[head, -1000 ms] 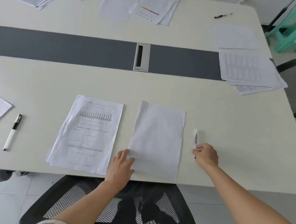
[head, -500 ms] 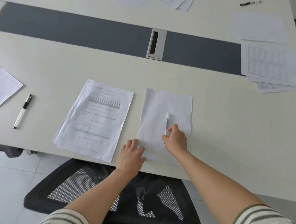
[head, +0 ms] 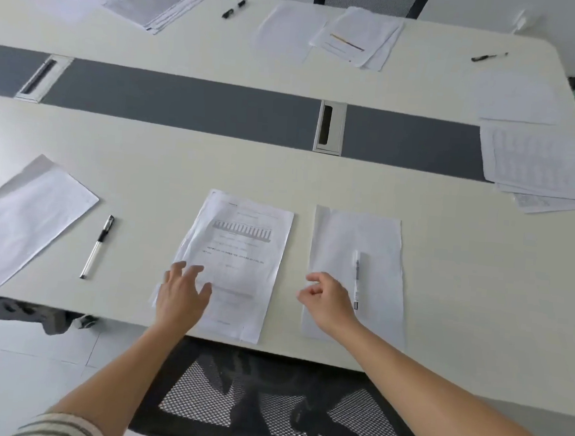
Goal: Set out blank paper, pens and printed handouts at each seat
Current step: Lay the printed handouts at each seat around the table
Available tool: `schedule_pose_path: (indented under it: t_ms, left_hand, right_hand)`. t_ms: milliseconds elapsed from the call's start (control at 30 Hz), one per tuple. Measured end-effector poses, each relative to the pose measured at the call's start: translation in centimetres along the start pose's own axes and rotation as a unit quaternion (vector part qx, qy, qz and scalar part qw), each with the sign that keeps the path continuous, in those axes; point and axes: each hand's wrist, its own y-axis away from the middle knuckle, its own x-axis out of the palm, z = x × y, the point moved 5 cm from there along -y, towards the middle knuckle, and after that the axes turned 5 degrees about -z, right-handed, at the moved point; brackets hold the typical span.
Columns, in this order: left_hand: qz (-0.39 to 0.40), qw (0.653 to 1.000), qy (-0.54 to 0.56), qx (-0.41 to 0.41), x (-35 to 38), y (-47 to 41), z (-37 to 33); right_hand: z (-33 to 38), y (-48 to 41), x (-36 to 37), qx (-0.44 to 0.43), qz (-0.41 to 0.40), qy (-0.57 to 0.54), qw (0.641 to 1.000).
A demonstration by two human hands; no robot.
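While the mesh chair (head: pixel 266 403) is sitting pushed in at the near edge of the table (head: pixel 479 282), both hands are working just beyond it. The left hand (head: pixel 180 295), which was touching the blank sheet's corner a second ago, is now lying with fingers spread and straight over the lower left corner of the printed handout (head: pixel 243 245), gripping nothing. The right hand (head: pixel 329 302) is drawing back empty, fingers loosely curled. It has let go of the pen (head: pixel 357 277), which it was holding on the bare table to the right of the blank sheet (head: pixel 356 236) a second ago. The pen is now lying lengthwise on that sheet, just beside the hand, with the handout just to the left. By my reading this seat is getting its full set, and only squaring up is remaining. Further left, another pen (head: pixel 97 247) and another sheet (head: pixel 23 223) are waiting at the neighbouring place. Across the grey strip (head: pixel 185 105), a paper stack (head: pixel 358 35) and a far pen (head: pixel 234 8) are lying along the far side.
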Motion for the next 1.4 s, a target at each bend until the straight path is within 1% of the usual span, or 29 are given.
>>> schedule_pose_path:
  t_ms: [67,133,167,233,367,467,500,567,600,633,667,700,733,767,800,833,867,933,1000,1067,1167,1267,1333,1400]
  left_hand:
    - [0.058,0.998,-0.037,-0.008,0.4,-1.3,2.6]
    - [0.102,0.992,-0.073,0.003,1.1,-1.7,4.2]
    - [0.11,0.99,-0.09,0.018,1.4,-1.6,4.8]
    - [0.114,0.986,-0.108,0.049,1.8,-1.0,5.4]
    - [0.127,0.982,-0.101,0.092,1.6,-0.6,6.4]
    - [0.142,0.977,-0.094,0.127,0.9,-0.6,7.1]
    - [0.146,0.976,-0.091,0.136,0.7,-0.7,7.2]
    - [0.15,0.977,-0.059,0.138,0.3,-1.3,7.3]
    - [0.147,0.982,-0.019,0.119,-0.1,-1.9,7.2]
    - [0.14,0.986,0.046,0.081,-0.7,-2.8,7.3]
    - [0.132,0.982,0.132,0.028,-1.6,-3.9,7.1]
    - [0.128,0.965,0.229,-0.029,-2.8,-5.0,6.9]
    - [0.127,0.935,0.325,-0.064,-4.2,-6.3,6.3]
    - [0.128,0.901,0.409,-0.072,-5.7,-7.5,5.5]
    - [0.135,0.867,0.476,-0.056,-7.5,-8.5,4.5]
    - [0.149,0.84,0.521,-0.026,-9.2,-9.4,3.5]
    - [0.166,0.823,0.543,0.004,-10.8,-9.8,2.5]
    - [0.187,0.811,0.552,0.042,-13.0,-9.8,0.9]
    - [0.187,0.819,0.54,0.059,-13.5,-9.1,0.0]
    - [0.185,0.831,0.521,0.06,-12.6,-8.5,-0.3]
    - [0.192,0.852,0.485,0.042,-9.9,-7.6,0.0]
    - [0.189,0.862,0.47,0.02,-7.9,-6.8,-0.1]
    - [0.18,0.861,0.475,0.013,-7.5,-6.6,-0.7]
    - [0.175,0.848,0.499,-0.016,-7.4,-6.7,-1.3]
  right_hand:
    - [1.2,-0.6,3.4,0.062,0.04,-0.084,0.994]
    - [1.9,-1.5,6.2,0.151,0.051,-0.174,0.972]
    - [2.2,-2.2,7.4,0.192,0.047,-0.223,0.954]
    - [3.3,-3.2,8.6,0.237,0.03,-0.285,0.928]
    - [5.0,-4.3,8.5,0.25,0.0,-0.23,0.941]
    - [5.9,-4.5,8.2,0.233,0.01,-0.213,0.949]
    - [6.3,-4.5,8.2,0.215,0.007,-0.198,0.956]
    - [7.6,-4.3,8.1,0.145,-0.009,-0.153,0.977]
    - [8.6,-4.0,8.0,0.098,-0.016,-0.123,0.987]
    - [9.6,-3.5,7.9,0.05,-0.023,-0.091,0.994]
    - [10.6,-2.8,7.6,0.005,-0.028,-0.065,0.997]
    - [11.7,-1.8,7.1,-0.033,-0.033,-0.049,0.998]
    - [12.8,-0.8,6.5,-0.069,-0.041,-0.046,0.996]
    - [13.8,0.3,5.8,-0.099,-0.05,-0.054,0.992]
    - [14.6,1.3,5.0,-0.124,-0.053,-0.068,0.989]
    - [15.3,2.2,4.3,-0.138,-0.054,-0.086,0.985]
    - [15.8,3.0,3.5,-0.148,-0.054,-0.107,0.982]
    - [16.3,3.9,2.1,-0.163,-0.058,-0.143,0.974]
    - [15.5,3.4,1.4,-0.148,-0.066,-0.146,0.976]
    - [13.6,2.0,1.5,-0.112,-0.06,-0.14,0.982]
    - [11.2,0.3,2.4,-0.056,-0.033,-0.147,0.987]
    - [10.8,-0.5,3.3,-0.073,-0.02,-0.155,0.985]
    - [10.9,-0.8,3.4,-0.071,-0.031,-0.17,0.982]
    - [11.3,-1.1,3.3,-0.067,-0.036,-0.186,0.98]
